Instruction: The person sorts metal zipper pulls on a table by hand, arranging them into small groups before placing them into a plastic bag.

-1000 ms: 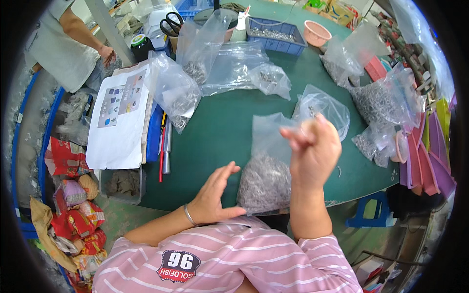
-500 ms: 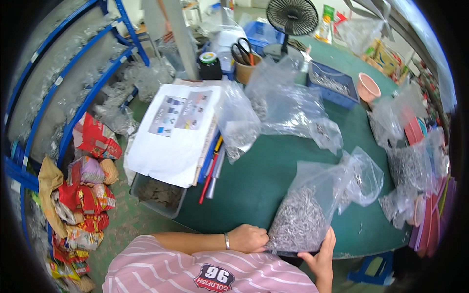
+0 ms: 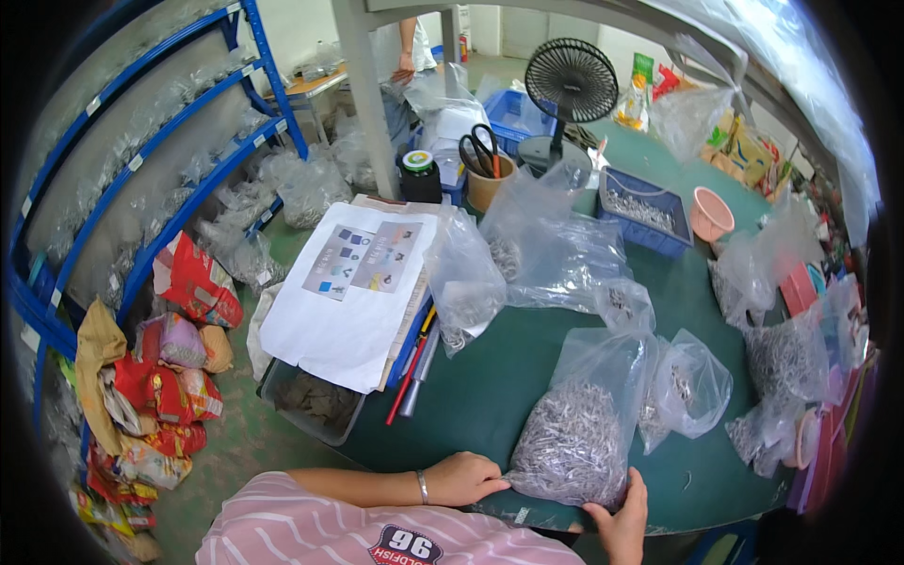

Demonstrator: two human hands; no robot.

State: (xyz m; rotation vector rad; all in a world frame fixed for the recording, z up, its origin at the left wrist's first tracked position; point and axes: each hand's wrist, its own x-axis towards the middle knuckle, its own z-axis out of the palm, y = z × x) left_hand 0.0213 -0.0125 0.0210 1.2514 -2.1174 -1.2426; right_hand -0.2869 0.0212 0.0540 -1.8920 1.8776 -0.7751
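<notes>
A clear plastic bag (image 3: pixel 574 435) full of small silvery metal pieces stands near the front edge of the green table (image 3: pixel 461 405). My left hand (image 3: pixel 460 478), with a bracelet at the wrist, pinches the bag's lower left corner. At the lower right corner, my right hand (image 3: pixel 621 520) grips the bag, its thumb in front and its fingers along the side. Just right of this bag lies a smaller, open clear bag (image 3: pixel 694 381) with a few similar pieces inside.
Left are a stack of papers (image 3: pixel 330 325), pens (image 3: pixel 411 372) and a grey bin (image 3: pixel 320 400). Beyond stand a fan (image 3: pixel 570 83), scissors (image 3: pixel 482 151) in a pot and a blue basket (image 3: pixel 645 212). More filled bags (image 3: pixel 786 353) line the right edge. Blue shelving (image 3: pixel 141 240) stands far left.
My view has tilted up, so the table sits lower in the picture. The big bag rests slightly farther in from the table edge, both hands still at its lower corners.
</notes>
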